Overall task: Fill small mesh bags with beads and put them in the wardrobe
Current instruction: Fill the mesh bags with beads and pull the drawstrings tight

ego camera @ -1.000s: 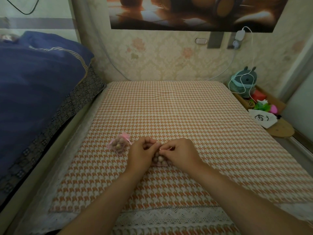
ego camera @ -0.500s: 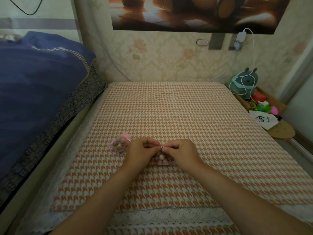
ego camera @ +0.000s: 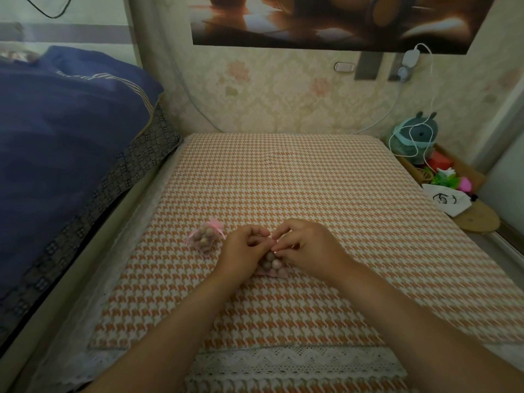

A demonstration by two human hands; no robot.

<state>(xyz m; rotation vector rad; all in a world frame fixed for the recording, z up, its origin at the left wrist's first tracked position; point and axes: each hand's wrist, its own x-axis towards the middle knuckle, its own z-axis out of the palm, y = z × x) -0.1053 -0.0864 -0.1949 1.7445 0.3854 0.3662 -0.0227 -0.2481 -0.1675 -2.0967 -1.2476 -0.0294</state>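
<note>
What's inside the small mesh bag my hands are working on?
Round pinkish-brown beads show through the mesh bag, piled together. Its mouth is covered by the left hand and right hand pinching there, so whether it is closed cannot be seen.

Entry, operator's body: your left hand (ego camera: 243, 248) and right hand (ego camera: 309, 246) are showing bare. Your two forearms are showing bare as well, uncovered from wrist to the lower frame edge.
</note>
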